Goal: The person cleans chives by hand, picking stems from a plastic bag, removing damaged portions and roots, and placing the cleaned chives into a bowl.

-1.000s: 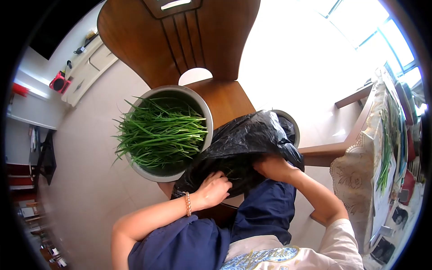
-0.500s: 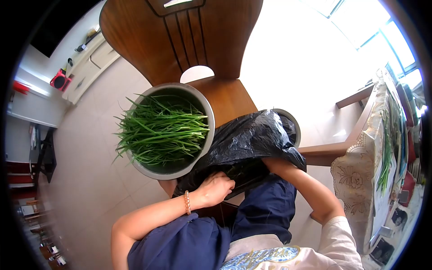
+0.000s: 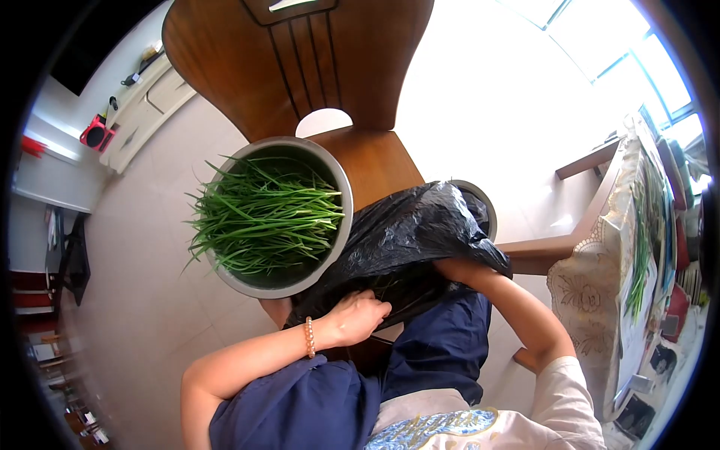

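Observation:
A black plastic bag [image 3: 409, 221] lies over my lap with its mouth facing me. My left hand [image 3: 358, 316], wearing a beaded bracelet [image 3: 310, 337] at the wrist, is closed on the near edge of the bag's mouth. My right hand [image 3: 459, 271] reaches into the bag from the right; its fingers are hidden inside. Some dim green strands [image 3: 390, 285] show in the opening. To the left, a metal basin [image 3: 346, 180] holds a heap of long green garlic chives [image 3: 266, 217], beside the bag.
A wooden chair [image 3: 367, 161] stands ahead, with the basin at its front left. Behind the bag, the rim of another metal container [image 3: 489, 206] shows. At right, a table with a lace cloth [image 3: 585, 289] bears more green leaves [image 3: 640, 262] and papers. A pale cabinet [image 3: 146, 112] stands far left.
The view has shifted slightly. My right hand has moved a little inside the bag, and a bit more of the strands shows in the opening. My left hand keeps its hold.

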The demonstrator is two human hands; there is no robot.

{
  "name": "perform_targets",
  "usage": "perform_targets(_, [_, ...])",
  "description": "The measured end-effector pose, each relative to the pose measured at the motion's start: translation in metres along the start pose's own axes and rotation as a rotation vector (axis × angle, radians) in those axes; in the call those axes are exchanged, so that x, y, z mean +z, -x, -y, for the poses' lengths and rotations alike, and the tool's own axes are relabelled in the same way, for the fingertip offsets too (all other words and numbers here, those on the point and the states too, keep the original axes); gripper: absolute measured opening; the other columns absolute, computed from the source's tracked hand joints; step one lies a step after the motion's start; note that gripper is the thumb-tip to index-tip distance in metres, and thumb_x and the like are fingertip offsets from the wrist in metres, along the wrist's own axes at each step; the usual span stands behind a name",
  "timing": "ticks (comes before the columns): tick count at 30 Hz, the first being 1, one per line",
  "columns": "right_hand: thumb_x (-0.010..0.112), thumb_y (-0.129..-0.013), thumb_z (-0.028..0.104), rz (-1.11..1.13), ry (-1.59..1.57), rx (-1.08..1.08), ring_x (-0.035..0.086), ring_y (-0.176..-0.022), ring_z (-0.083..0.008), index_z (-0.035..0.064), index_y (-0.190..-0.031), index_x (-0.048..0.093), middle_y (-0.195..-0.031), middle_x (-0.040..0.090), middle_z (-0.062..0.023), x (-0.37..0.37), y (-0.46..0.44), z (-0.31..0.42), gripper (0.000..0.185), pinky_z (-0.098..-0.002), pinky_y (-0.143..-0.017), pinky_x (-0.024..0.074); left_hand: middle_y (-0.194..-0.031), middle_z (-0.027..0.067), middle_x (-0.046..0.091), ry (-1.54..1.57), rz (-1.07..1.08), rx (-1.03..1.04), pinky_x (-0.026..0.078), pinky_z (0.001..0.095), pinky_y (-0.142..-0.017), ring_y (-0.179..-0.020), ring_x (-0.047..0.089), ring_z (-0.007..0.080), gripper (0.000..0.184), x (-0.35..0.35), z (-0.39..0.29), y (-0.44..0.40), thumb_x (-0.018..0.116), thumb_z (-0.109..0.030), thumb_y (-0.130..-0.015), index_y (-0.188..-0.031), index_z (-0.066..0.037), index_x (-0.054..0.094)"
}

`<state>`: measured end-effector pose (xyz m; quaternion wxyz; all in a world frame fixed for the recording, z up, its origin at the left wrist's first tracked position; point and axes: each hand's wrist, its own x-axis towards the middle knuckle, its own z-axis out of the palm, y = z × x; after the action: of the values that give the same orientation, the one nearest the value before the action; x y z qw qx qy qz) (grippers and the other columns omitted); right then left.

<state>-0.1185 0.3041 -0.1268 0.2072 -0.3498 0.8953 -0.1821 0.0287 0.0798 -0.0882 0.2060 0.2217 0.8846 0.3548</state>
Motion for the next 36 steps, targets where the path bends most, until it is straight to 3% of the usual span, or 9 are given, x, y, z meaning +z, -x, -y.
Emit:
perform_targets(10, [0.054, -0.082, 0.024, -0.125, 0.092, -0.083, 0.047, -0.113, -0.031, 0.0062, -0.112, 0.056, -0.118, 0.054, -0.0159, -0.031, 0.001, 0.026, 0.035, -0.0383, -0.097, 0.0348, -0.075, 0.0115, 0.059, -0.073, 0.038, 0.039, 0.045, 0.0392, -0.076, -0.081, 0.056, 0.0295, 0.007, 0.005, 0.006, 0.002, 0.059, -0.011, -0.078, -0.082, -0.006, 0.058])
perform_targets(13, [0.055, -0.081, 0.024, -0.041, -0.026, 0.046, 0.039, -0.121, -0.0322, 0.009, -0.121, 0.052, -0.127, 0.047, -0.0155, -0.038, -0.003, 0.019, 0.042, -0.04, -0.103, 0.0289, -0.074, 0.0104, 0.06, -0.107, 0.099, 0.087, 0.044, 0.0385, -0.078, -0.081, 0.056, 0.0286, 0.006, 0.001, 0.002, 0.001, 0.059, -0.011, -0.077, -0.081, -0.006, 0.059])
perform_targets(20, [0.057, -0.083, 0.025, 0.02, 0.142, -0.054, 0.047, -0.114, -0.0311, 0.008, -0.113, 0.057, -0.119, 0.054, -0.0152, -0.033, -0.011, 0.029, 0.035, -0.0375, -0.098, 0.035, -0.074, 0.0092, 0.06, -0.079, 0.053, 0.032, 0.045, 0.039, -0.075, -0.081, 0.056, 0.028, 0.007, -0.007, 0.0, 0.002, 0.061, -0.012, -0.075, -0.079, -0.006, 0.059])
perform_targets(23, [0.058, -0.082, 0.028, 0.017, 0.061, 0.029, 0.047, -0.114, -0.03, 0.0072, -0.112, 0.057, -0.118, 0.055, -0.0159, -0.031, -0.011, 0.023, 0.036, -0.0361, -0.098, 0.0345, -0.075, 0.009, 0.06, -0.045, -0.006, 0.017, 0.046, 0.0386, -0.074, -0.081, 0.056, 0.028, 0.009, -0.01, -0.003, 0.002, 0.063, -0.013, -0.075, -0.078, -0.006, 0.059])
perform_targets(26, [0.06, -0.082, 0.031, 0.174, -0.337, 0.241, 0.048, -0.113, -0.0289, 0.0067, -0.112, 0.058, -0.117, 0.056, -0.016, -0.045, -0.012, 0.026, 0.038, -0.0341, -0.098, 0.0336, -0.077, 0.0093, 0.06, 0.018, -0.054, 0.005, 0.046, 0.0381, -0.074, -0.08, 0.056, 0.0284, 0.011, -0.008, -0.002, 0.001, 0.064, -0.014, -0.075, -0.079, -0.006, 0.058])
perform_targets(29, [0.06, -0.082, 0.033, 0.226, -0.214, 0.201, 0.049, -0.111, -0.0276, 0.0074, -0.113, 0.058, -0.117, 0.057, -0.0153, -0.044, -0.01, 0.022, 0.041, -0.0327, -0.098, 0.0336, -0.077, 0.0096, 0.06, 0.016, -0.066, -0.008, 0.046, 0.0385, -0.074, -0.081, 0.056, 0.029, 0.013, -0.009, -0.002, 0.0, 0.064, -0.015, -0.076, -0.082, -0.006, 0.058])
perform_targets(31, [0.059, -0.082, 0.035, 0.182, -0.364, 0.191, 0.05, -0.112, -0.0292, 0.0071, -0.116, 0.057, -0.118, 0.056, -0.0163, -0.03, -0.012, 0.008, 0.043, -0.0331, -0.098, 0.0334, -0.078, 0.0098, 0.06, 0.023, -0.076, -0.016, 0.046, 0.0385, -0.074, -0.082, 0.056, 0.029, 0.015, -0.01, -0.003, -0.001, 0.064, -0.016, -0.076, -0.085, -0.005, 0.058])
perform_targets(34, [0.059, -0.082, 0.033, 0.121, -0.053, 0.152, 0.049, -0.112, -0.0316, 0.0062, -0.116, 0.056, -0.118, 0.055, -0.0171, -0.031, -0.007, 0.02, 0.043, -0.0343, -0.097, 0.0342, -0.079, 0.0102, 0.061, 0.022, -0.094, -0.051, 0.047, 0.0383, -0.075, -0.084, 0.057, 0.0288, 0.017, -0.01, -0.003, 0.0, 0.064, -0.016, -0.077, -0.089, -0.005, 0.057])
perform_targets(36, [0.059, -0.081, 0.031, 0.07, -0.087, 0.187, 0.048, -0.112, -0.0328, 0.0062, -0.115, 0.056, -0.118, 0.054, -0.0173, -0.026, -0.005, 0.017, 0.042, -0.0365, -0.097, 0.0344, -0.081, 0.0104, 0.062, 0.017, -0.112, -0.066, 0.047, 0.038, -0.075, -0.085, 0.058, 0.0286, 0.019, -0.011, -0.002, -0.002, 0.063, -0.016, -0.077, -0.091, -0.005, 0.057])
